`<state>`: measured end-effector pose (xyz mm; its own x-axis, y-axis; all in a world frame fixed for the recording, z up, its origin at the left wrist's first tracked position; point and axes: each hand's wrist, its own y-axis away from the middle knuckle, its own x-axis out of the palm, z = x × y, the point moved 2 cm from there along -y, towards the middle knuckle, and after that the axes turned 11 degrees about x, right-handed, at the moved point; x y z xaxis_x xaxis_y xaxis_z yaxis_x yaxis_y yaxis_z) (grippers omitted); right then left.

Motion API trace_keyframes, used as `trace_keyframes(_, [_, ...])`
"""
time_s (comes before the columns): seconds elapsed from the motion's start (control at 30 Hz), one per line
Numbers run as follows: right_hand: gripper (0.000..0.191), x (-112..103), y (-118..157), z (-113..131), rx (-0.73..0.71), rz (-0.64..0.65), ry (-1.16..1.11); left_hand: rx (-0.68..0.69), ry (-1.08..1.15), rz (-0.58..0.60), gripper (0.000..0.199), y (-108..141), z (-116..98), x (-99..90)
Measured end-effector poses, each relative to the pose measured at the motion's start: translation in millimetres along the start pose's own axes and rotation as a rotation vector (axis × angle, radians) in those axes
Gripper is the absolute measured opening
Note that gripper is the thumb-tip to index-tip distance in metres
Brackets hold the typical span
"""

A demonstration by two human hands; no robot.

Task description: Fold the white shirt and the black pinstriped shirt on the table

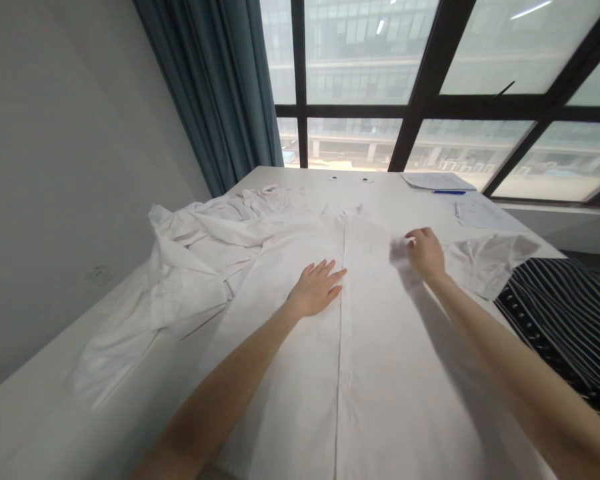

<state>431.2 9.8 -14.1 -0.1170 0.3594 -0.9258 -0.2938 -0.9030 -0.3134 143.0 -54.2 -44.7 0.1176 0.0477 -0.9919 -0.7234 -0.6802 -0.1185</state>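
A white shirt (300, 353) lies spread on a white table, its front placket running down the middle and its collar toward the window. My left hand (317, 290) rests flat on the shirt just left of the placket, fingers spread. Over the shirt's upper right part, near the right sleeve (485, 260), my right hand (426, 253) is held slightly above the cloth and casts a shadow on it. Its fingers are loosely curled, with a small gap between thumb and forefinger and nothing visible in them.
More crumpled white cloth (190, 267) lies to the left. A dark striped cloth (570, 320) is at the right edge. Papers (437, 181) and a blue pen (449, 192) lie at the far right of the table (300, 177). A blue curtain (220, 87) and windows stand behind.
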Motion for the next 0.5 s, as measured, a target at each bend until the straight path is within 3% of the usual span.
trace_keyframes(0.1, [0.035, 20.7, 33.6, 34.6, -0.188, 0.110, 0.001, -0.012, -0.012, 0.002, 0.052, -0.7, -1.6, 0.4])
trace_keyframes(0.2, [0.044, 34.4, 56.7, 45.0, -0.269, 0.169, 0.023, -0.034, -0.026, -0.003, 0.054, -1.9, -3.0, 2.3])
trace_keyframes(0.33, [0.053, 33.9, 53.0, 16.6, -0.224, 0.216, 0.067, -0.068, -0.031, 0.045, 0.059, -2.7, 6.4, 2.9])
trace_keyframes(0.5, [0.057, 26.1, 35.1, -24.5, -0.132, 0.225, 0.107, -0.180, -0.064, 0.110, 0.072, 2.5, 43.9, -2.4])
